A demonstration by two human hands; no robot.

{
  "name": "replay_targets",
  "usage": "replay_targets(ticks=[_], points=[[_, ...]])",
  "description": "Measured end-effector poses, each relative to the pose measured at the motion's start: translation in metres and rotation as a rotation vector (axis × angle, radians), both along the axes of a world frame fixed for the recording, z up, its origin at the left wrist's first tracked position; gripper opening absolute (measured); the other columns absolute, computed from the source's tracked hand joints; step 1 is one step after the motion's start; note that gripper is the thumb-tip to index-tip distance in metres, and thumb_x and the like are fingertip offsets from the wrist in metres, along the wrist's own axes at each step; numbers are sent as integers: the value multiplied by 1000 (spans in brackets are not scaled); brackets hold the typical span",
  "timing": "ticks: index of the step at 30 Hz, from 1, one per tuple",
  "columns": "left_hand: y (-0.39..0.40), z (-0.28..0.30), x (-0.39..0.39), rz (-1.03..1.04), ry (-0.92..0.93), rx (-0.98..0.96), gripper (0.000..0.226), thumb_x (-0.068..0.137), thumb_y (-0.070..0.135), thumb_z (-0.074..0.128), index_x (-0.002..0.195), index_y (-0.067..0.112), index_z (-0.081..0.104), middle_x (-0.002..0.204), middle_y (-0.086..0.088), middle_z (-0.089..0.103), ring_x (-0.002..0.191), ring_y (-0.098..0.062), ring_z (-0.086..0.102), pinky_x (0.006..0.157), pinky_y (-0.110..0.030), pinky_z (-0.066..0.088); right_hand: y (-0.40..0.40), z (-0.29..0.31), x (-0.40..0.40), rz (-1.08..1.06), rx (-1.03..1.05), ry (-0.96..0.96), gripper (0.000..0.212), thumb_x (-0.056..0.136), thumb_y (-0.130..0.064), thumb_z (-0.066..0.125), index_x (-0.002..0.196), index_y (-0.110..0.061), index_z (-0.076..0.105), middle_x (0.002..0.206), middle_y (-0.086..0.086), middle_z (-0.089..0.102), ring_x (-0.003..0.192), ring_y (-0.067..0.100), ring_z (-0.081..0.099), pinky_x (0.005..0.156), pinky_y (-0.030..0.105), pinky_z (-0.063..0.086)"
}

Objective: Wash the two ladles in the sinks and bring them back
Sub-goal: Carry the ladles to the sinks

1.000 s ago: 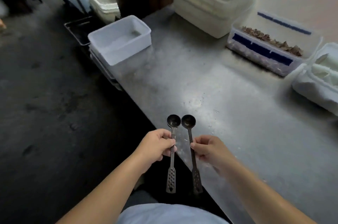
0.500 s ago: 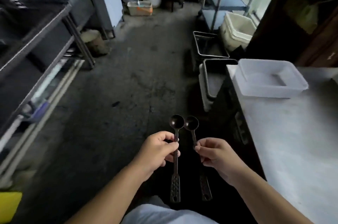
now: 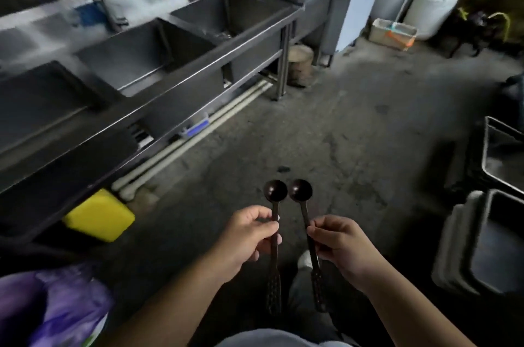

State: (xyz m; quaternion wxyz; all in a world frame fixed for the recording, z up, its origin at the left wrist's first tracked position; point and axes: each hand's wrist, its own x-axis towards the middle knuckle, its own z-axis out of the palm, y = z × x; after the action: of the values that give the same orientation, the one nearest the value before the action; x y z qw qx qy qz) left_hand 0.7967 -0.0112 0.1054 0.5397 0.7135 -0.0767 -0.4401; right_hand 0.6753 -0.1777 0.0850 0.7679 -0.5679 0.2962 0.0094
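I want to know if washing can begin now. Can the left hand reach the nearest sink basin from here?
Probably not yet. The left hand, holding its ladle, is over the floor, with open floor between it and the sink basin. Nothing blocks the way; the person must step closer.

Open floor (image 3: 326,125) ahead from 12 to 1 o'clock. Sinks (image 3: 158,46) line the 9 to 11 side, basins open on top. Yellow tub (image 3: 99,214) under them at 9. Stacked trays (image 3: 487,236) block 3 o'clock; purple bag (image 3: 56,307) at 8.

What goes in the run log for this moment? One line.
left hand: holds left ladle | right hand: holds right ladle | sinks: ahead-left, not reached
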Motion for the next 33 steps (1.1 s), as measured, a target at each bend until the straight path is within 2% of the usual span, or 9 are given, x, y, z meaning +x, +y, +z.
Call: replay_targets(ticks=[6,11,14,17,21,24,27,30,33], points=[[-52,-5,107,214,-33,27,8,88,20,63,91,25,68,78,3,70,58,-4,57,43,-17,37,-72,-9,149,238,21,-8,25,91,0,58,72,-7,73,61,7,62,50,11,55,47,18,43],[-94,7,192,387,-46,30,7,88,22,65,89,28,68,86,-1,68,66,-10,58,42,-17,38,-125,8,268,396,-82,9,26,90,-4,62,70,-14,75,66,4,65,60,13,59,57,23,45],[-104,12,238,470,-48,18,13,87,22,65,81,32,68,81,0,71,58,-5,60,41,-18,37,-141,19,332,478,-72,-3,24,90,-4,61,73,-13,75,72,7,67,69,20,61,65,29,49],[-107,11,282,559,-38,-6,16,87,21,66,79,34,69,76,1,73,55,-3,62,40,-19,36,-145,22,392,561,-74,-15,23,90,-4,61,75,-13,75,75,10,68,75,27,59,74,37,46],[-106,2,349,634,-30,-38,19,87,20,66,78,36,70,72,2,74,55,-4,64,39,-19,36,-140,17,473,647,-111,-5,19,91,-6,60,81,-9,76,77,12,71,72,25,60,66,31,46],[-98,-6,408,671,-71,-41,16,86,19,67,81,34,71,72,1,75,54,-5,64,38,-19,36,-131,11,536,683,-131,-24,16,91,-6,60,84,0,73,77,16,66,71,26,52,61,30,40],[-87,-11,474,703,-87,-37,8,85,19,68,88,26,70,73,-2,76,55,-8,66,37,-20,36,-120,11,604,686,-128,-15,15,91,-3,59,85,5,70,79,18,64,75,28,51,66,33,40],[-77,-9,535,713,-78,-36,7,84,19,69,85,26,69,71,-1,74,56,-11,67,36,-18,34,-107,18,667,685,-129,-21,15,90,-1,58,87,11,67,83,24,61,78,31,49,70,38,38],[-70,-6,595,714,-68,-26,8,86,16,68,87,24,67,68,6,68,52,-8,64,35,-17,32,-96,25,727,680,-101,-28,18,90,3,57,81,1,72,75,19,64,69,27,55,63,31,43]])
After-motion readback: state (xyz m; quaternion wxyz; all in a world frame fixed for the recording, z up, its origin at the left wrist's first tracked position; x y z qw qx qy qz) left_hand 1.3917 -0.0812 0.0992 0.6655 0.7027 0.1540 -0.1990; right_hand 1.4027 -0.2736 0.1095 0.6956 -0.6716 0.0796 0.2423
